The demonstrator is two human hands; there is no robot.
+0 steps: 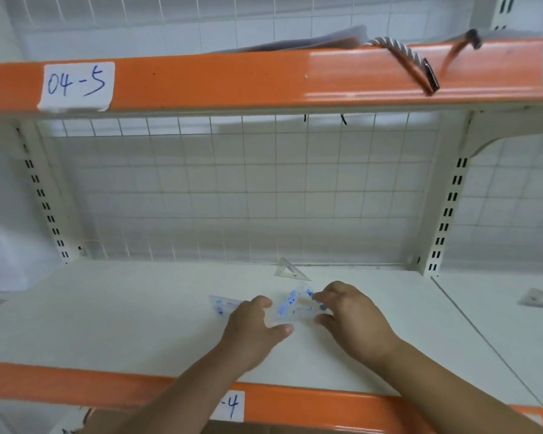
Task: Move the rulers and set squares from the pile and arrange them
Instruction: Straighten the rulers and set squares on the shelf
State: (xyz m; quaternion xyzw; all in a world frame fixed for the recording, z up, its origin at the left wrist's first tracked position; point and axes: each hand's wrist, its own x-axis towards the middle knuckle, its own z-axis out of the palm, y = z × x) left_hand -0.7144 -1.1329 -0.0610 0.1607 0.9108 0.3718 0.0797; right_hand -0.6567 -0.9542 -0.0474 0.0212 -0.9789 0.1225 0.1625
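Hands (251, 327): 2, holding 1 set square (292, 305).

On the shelf (107, 308), one packet (292, 305) lies before a lone set square (290, 271), a second packet (222, 305) to its left

Soft, fairly bright light is filling the frame. Glare is streaking the orange beam (358, 73) at upper right, where a cord (402, 56) is smearing with motion blur. Wide-angle distortion is bowing the uprights (44, 208) at the edges. The set squares (292, 303) at centre are looking soft.
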